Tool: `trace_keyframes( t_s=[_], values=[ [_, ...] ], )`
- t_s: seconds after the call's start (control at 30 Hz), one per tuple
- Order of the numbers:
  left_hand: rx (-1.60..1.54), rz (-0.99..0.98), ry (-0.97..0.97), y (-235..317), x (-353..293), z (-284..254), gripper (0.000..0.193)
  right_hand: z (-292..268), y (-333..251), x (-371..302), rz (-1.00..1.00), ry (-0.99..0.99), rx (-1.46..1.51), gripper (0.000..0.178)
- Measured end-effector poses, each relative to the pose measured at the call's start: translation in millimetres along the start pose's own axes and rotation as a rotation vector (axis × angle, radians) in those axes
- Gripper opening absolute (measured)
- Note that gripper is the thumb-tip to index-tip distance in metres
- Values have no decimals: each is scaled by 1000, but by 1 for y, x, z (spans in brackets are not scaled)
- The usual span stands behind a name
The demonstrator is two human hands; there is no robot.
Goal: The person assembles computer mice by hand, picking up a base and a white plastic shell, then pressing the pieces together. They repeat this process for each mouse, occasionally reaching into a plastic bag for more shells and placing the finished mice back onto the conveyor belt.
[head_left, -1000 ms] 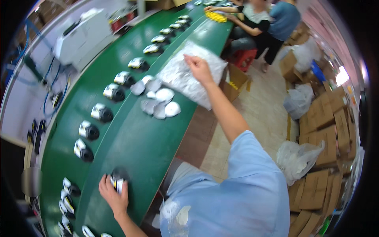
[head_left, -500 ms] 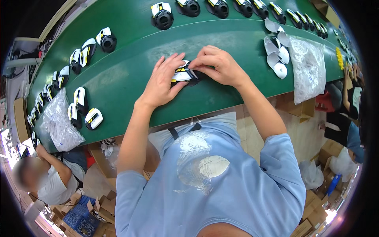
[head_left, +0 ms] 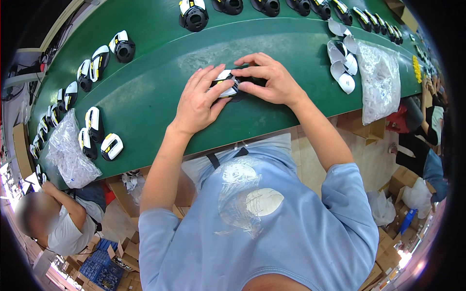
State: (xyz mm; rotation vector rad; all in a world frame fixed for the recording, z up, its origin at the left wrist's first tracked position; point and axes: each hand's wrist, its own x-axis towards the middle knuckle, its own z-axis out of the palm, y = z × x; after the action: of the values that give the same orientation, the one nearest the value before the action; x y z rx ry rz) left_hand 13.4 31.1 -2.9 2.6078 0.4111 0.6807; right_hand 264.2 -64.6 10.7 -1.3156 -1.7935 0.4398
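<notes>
A small white, black and yellow plastic shell (head_left: 234,89) lies on the green bench under my hands. My left hand (head_left: 196,102) is closed round its left side, thumb at the near edge and forefinger across the top. At its right end, my right hand (head_left: 274,80) curves its fingers and thumb about the shell, the fingertips against it. Much of the shell is hidden by my fingers.
Similar shells (head_left: 193,17) line a raised green strip (head_left: 160,53) beyond the bench. Left, a few shells (head_left: 112,147) lie beside a clear plastic bag (head_left: 73,150). White curved cups (head_left: 345,83) and another bag (head_left: 380,82) lie right. A co-worker (head_left: 73,218) sits at lower left.
My left forefinger has come down over the shell's top. The right hand has gone from a pinch to a wider curve at the shell's end. Shells on the far strip appear slightly further left.
</notes>
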Motion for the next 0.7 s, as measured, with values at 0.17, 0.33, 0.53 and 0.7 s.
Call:
trace_keyframes(
  t_s=[0.17, 0.33, 0.53, 0.7],
  values=[
    [-74, -54, 21, 1, 0, 2, 60, 4, 1, -7, 75, -50, 8, 35],
    [-39, 6, 16, 2, 8, 2, 59, 3, 2, -12, 117, -21, -80, 35],
    [12, 41, 18, -6, 3, -5, 55, 17, 13, -5, 33, -55, -98, 36],
    [15, 70, 12, -2, 6, 1, 54, 15, 2, -18, 12, 34, -106, 35]
  ],
)
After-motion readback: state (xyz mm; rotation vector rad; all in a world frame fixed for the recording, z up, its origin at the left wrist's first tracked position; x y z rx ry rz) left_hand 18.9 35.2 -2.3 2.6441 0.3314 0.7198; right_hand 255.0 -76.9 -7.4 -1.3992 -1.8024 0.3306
